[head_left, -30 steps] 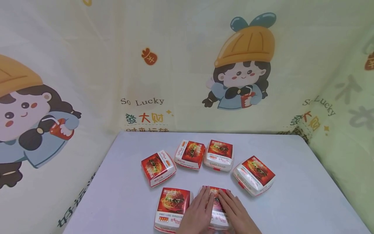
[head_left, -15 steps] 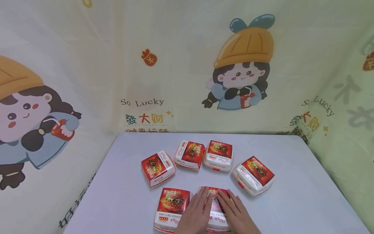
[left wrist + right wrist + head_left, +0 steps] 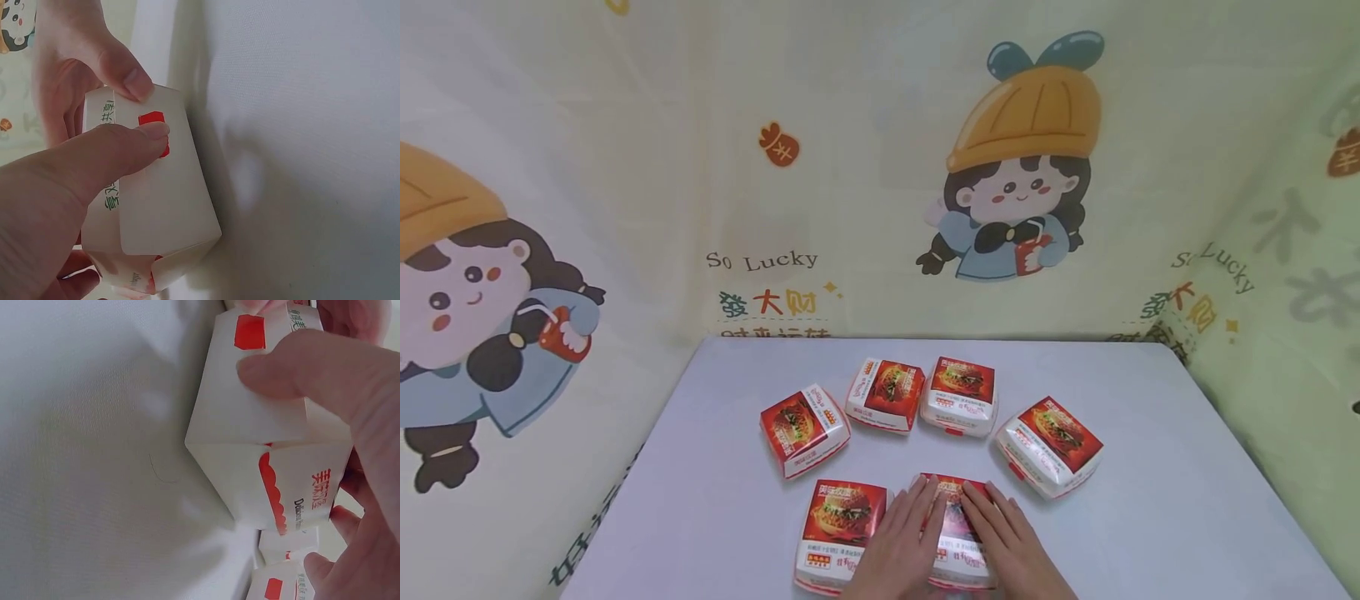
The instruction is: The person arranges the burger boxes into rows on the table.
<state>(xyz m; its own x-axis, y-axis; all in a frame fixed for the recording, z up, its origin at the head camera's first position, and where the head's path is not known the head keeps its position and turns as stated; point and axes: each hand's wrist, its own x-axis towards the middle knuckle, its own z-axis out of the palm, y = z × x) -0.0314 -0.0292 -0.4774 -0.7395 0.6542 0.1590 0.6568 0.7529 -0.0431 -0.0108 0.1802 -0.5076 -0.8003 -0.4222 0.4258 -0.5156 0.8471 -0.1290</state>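
Observation:
A white and red burger box (image 3: pixel 957 521) sits at the table's near edge in the head view, between both hands. My left hand (image 3: pixel 901 533) grips its left side, fingers lying over the printed lid and thumb (image 3: pixel 147 140) on the red tab (image 3: pixel 153 117) at the front. My right hand (image 3: pixel 1009 537) holds the right side, fingers on the lid, with its thumb (image 3: pixel 275 369) against the front panel beside the tab. The lid is down. In the head view both thumbs are hidden. Close at the left hand's left stands another burger box (image 3: pixel 844 525).
Behind the hands, closed burger boxes form an arc: one at left (image 3: pixel 805 429), two at the back, (image 3: pixel 886 396) and a neighbouring box (image 3: pixel 960 396), and one at right (image 3: pixel 1051 446). A printed cloth (image 3: pixel 865 208) hangs round the white table (image 3: pixel 700 517).
Both hands stay on the near burger box with hardly any shift. The other boxes have not moved; the head view has swayed slightly.

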